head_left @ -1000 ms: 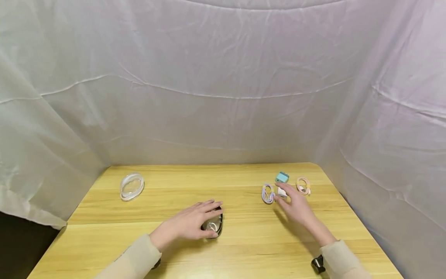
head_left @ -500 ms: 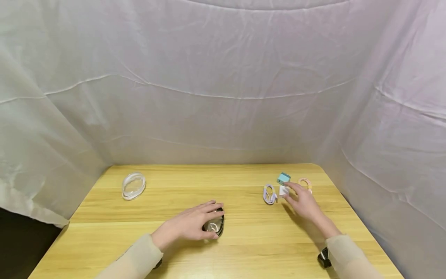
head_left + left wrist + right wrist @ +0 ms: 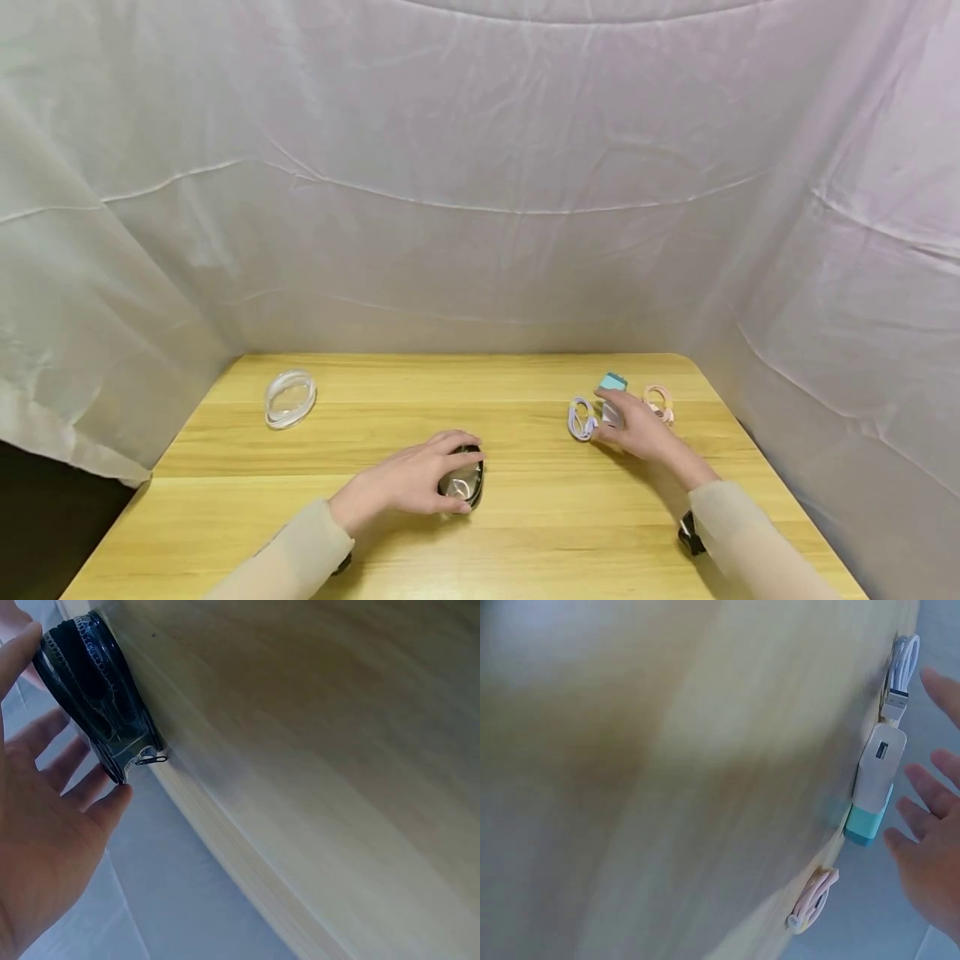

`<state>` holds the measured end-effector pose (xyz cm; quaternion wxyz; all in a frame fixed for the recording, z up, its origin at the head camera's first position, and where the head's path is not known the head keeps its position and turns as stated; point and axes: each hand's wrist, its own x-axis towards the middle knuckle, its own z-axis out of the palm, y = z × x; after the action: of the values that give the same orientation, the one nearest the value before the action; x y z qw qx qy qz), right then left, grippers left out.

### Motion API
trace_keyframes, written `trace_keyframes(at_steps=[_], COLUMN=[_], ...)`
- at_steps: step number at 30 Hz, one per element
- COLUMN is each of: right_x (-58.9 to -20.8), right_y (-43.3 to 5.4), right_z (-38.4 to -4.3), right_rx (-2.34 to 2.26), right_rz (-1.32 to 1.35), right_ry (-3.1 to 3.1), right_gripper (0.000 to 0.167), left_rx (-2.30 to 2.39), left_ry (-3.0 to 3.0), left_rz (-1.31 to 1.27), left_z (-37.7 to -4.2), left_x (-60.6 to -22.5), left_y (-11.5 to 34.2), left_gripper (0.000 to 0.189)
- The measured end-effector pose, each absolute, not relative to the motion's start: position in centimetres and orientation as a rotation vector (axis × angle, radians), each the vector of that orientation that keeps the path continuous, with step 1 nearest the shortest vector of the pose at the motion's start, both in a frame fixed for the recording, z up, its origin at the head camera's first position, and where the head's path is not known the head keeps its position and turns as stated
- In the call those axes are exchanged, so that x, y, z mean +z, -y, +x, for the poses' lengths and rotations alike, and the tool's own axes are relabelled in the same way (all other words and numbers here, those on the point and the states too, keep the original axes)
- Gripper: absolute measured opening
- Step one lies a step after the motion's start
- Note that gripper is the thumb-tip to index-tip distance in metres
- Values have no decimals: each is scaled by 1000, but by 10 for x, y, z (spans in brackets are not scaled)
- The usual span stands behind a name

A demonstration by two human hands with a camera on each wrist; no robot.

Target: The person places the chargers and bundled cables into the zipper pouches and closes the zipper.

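My left hand point(image 3: 405, 479) holds a small black zip case point(image 3: 462, 482) with a clear top, resting on the table. In the left wrist view its zipper point(image 3: 97, 675) and pull tab point(image 3: 152, 759) show, with the thumb on one side and the fingertips on the other. My right hand point(image 3: 641, 429), fingers spread, is over a white charger plug point(image 3: 877, 769) with a USB port. Whether it touches the plug is unclear in the head view; the right wrist view shows a gap. A teal charger plug point(image 3: 613, 381) lies just behind, and a coiled lavender cable point(image 3: 906, 660) just left.
A coiled pink cable point(image 3: 810, 900) lies right of the plugs. At the back left of the wooden table point(image 3: 525, 550) sits a coiled clear-white cable or tube point(image 3: 272, 404). Pale cloth point(image 3: 480, 267) hangs behind the table and along both sides.
My right hand shifted slightly right, then back left over the white charger plug, covering more of it. The left hand stays on the zip case. The view drifted a little.
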<state>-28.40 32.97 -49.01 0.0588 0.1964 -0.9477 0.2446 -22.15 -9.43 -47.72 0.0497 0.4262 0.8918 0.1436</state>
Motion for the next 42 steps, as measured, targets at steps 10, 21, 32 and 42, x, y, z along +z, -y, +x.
trace_keyframes(at_steps=[10, 21, 32, 42], right_x=[-496, -495, -496, -492], right_y=[-326, -321, -316, -304], right_z=[-296, -303, -304, -297], right_rx=[714, 636, 612, 735], right_rz=[694, 790, 777, 759], right_ry=[2939, 2959, 2922, 2886], right_gripper=[93, 91, 94, 99], left_rx=[459, 348, 411, 465], left_ry=[-2713, -2705, -2718, -2711], left_rz=[1350, 1372, 1359, 1321], left_z=[-222, -225, -228, -229], left_x=[-473, -472, -474, -473], left_y=[91, 89, 89, 91], left_gripper=[78, 83, 89, 92])
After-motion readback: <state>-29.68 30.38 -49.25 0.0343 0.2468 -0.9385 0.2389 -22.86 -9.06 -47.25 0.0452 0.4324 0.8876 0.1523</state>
